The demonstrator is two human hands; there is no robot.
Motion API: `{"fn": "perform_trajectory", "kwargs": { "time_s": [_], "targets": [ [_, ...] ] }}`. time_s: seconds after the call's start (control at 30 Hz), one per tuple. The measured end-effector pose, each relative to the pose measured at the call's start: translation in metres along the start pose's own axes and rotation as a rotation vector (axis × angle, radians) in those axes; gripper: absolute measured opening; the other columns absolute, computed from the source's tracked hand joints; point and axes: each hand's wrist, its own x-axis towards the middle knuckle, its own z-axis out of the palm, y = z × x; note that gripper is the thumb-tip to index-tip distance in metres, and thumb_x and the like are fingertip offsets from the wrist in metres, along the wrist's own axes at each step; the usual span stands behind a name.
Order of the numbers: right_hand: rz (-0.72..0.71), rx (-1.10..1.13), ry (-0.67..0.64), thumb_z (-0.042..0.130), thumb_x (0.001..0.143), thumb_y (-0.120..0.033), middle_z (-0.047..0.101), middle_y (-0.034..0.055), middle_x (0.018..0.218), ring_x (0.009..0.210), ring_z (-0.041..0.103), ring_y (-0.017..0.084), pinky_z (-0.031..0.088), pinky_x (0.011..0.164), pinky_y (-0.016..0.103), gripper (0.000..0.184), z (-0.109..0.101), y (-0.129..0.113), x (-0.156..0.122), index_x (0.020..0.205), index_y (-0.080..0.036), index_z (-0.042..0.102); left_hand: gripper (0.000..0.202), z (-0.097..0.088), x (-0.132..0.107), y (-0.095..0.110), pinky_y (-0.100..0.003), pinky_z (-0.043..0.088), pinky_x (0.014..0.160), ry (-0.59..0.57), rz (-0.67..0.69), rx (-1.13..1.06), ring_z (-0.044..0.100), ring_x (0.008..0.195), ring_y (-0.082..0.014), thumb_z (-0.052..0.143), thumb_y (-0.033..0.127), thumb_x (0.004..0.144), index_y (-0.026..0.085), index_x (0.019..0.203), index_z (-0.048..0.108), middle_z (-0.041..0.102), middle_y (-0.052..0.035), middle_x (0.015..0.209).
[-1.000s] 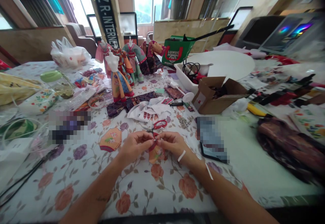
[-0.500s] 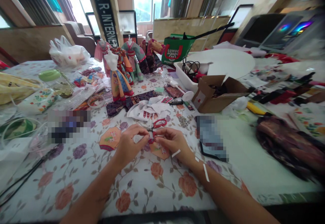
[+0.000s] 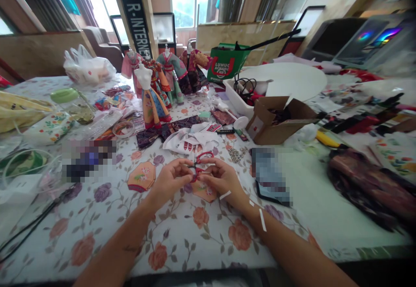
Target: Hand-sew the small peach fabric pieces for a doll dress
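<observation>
My left hand (image 3: 169,179) and my right hand (image 3: 225,181) meet in front of me, thumbs and forefingers pinched around a small red piece of fabric (image 3: 195,176), mostly hidden by the fingertips. Just behind the fingertips lie scissors with red handles (image 3: 206,154). Partly under my right hand is an orange embroidered fabric piece (image 3: 204,192) on the flowered tablecloth (image 3: 175,226). A matching eight-sided orange piece (image 3: 141,176) with a dark red lower edge lies left of my left hand. Crumpled white printed plastic (image 3: 190,141) sits beyond the scissors.
Small dressed mannequins (image 3: 147,92) stand farther back. At right are a cardboard box (image 3: 276,124), a white tray (image 3: 242,102) with cables and a blurred phone-like object (image 3: 271,178). A lidded jar (image 3: 73,105) and dark cords (image 3: 39,217) are at left.
My fingers have shifted around the small red piece: both forefingers have lifted and moved slightly away from me, while the thumbs stay close together. The things on the table have not moved.
</observation>
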Motion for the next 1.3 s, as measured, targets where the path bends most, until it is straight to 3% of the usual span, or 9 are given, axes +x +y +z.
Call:
{"fn": "perform_trajectory", "kwargs": {
  "time_s": [0.1, 0.17, 0.3, 0.37, 0.47, 0.67, 1.0, 1.13, 1.3],
  "targets": [
    [0.004, 0.038, -0.008, 0.08, 0.063, -0.034, 0.059, -0.0038, 0.061, 0.051, 0.054, 0.012, 0.039, 0.05, 0.024, 0.048, 0.0, -0.001, 0.0, 0.104, -0.018, 0.059, 0.03, 0.001, 0.002, -0.004, -0.026, 0.045, 0.066, 0.01, -0.062, -0.103, 0.06, 0.069, -0.0144, 0.069, 0.025, 0.072, 0.017, 0.099, 0.057, 0.063, -0.0016, 0.077],
    [-0.006, 0.031, -0.013, 0.079, 0.064, -0.035, 0.057, -0.0046, 0.059, 0.05, 0.052, 0.011, 0.038, 0.049, 0.024, 0.048, 0.0, -0.001, 0.0, 0.104, -0.018, 0.059, 0.024, 0.0, 0.002, -0.004, -0.029, 0.046, 0.069, 0.048, -0.011, 0.008, 0.061, 0.074, -0.016, 0.066, 0.023, 0.074, 0.017, 0.096, 0.059, 0.063, -0.003, 0.081],
    [-0.086, -0.09, 0.021, 0.077, 0.066, -0.036, 0.056, -0.004, 0.059, 0.051, 0.049, 0.013, 0.036, 0.049, 0.024, 0.047, -0.002, -0.001, 0.001, 0.106, -0.018, 0.059, 0.01, -0.003, -0.001, 0.002, -0.037, 0.043, 0.082, 0.165, 0.369, 0.572, 0.057, 0.089, -0.0205, 0.06, 0.018, 0.08, 0.019, 0.087, 0.067, 0.062, -0.0057, 0.09],
    [-0.143, -0.226, 0.052, 0.076, 0.067, -0.034, 0.055, -0.0046, 0.057, 0.051, 0.046, 0.012, 0.034, 0.049, 0.024, 0.044, -0.003, -0.002, 0.001, 0.105, -0.018, 0.06, 0.011, -0.004, -0.004, 0.006, -0.038, 0.042, 0.083, 0.118, 0.527, 0.773, 0.055, 0.089, -0.0208, 0.06, 0.017, 0.081, 0.02, 0.085, 0.069, 0.062, -0.0051, 0.087],
    [-0.197, -0.411, 0.083, 0.074, 0.07, -0.03, 0.053, -0.0056, 0.055, 0.05, 0.043, 0.012, 0.034, 0.05, 0.024, 0.038, -0.003, -0.003, 0.0, 0.105, -0.018, 0.062, 0.012, -0.004, -0.006, 0.008, -0.037, 0.041, 0.081, 0.043, 0.609, 0.905, 0.054, 0.087, -0.0201, 0.058, 0.018, 0.084, 0.021, 0.087, 0.069, 0.062, -0.0044, 0.087],
    [-0.228, -0.543, 0.082, 0.068, 0.074, -0.025, 0.062, -0.0031, 0.063, 0.053, 0.048, 0.012, 0.039, 0.053, 0.023, 0.04, -0.002, 0.001, -0.003, 0.113, -0.02, 0.061, 0.017, -0.001, -0.006, 0.006, -0.036, 0.04, 0.081, -0.006, 0.63, 0.993, 0.053, 0.086, -0.0191, 0.051, 0.022, 0.09, 0.019, 0.088, 0.068, 0.063, -0.0047, 0.086],
    [-0.318, -0.708, 0.062, 0.068, 0.075, -0.026, 0.067, 0.0023, 0.073, 0.062, 0.057, 0.017, 0.046, 0.065, 0.029, 0.041, -0.005, 0.007, -0.004, 0.115, -0.024, 0.063, 0.018, 0.002, -0.007, 0.009, -0.038, 0.038, 0.083, -0.084, 0.55, 1.072, 0.053, 0.091, -0.0218, 0.048, 0.019, 0.09, 0.018, 0.085, 0.065, 0.062, -0.0061, 0.087],
    [-0.28, -0.631, 0.081, 0.07, 0.073, -0.026, 0.063, -0.0003, 0.068, 0.057, 0.052, 0.015, 0.043, 0.06, 0.027, 0.041, -0.003, 0.003, -0.004, 0.113, -0.022, 0.063, 0.012, 0.003, -0.007, 0.01, -0.038, 0.037, 0.084, -0.073, 0.464, 0.979, 0.052, 0.091, -0.0218, 0.05, 0.017, 0.087, 0.018, 0.083, 0.062, 0.061, -0.0051, 0.089],
    [-0.205, -0.372, 0.101, 0.074, 0.07, -0.033, 0.056, -0.0035, 0.059, 0.052, 0.046, 0.012, 0.036, 0.052, 0.025, 0.04, -0.002, -0.004, -0.003, 0.106, -0.019, 0.063, 0.012, 0.0, -0.004, 0.01, -0.034, 0.041, 0.085, -0.026, 0.34, 0.704, 0.053, 0.091, -0.0196, 0.046, 0.017, 0.087, 0.019, 0.081, 0.057, 0.058, -0.0045, 0.09]
  ]
}}
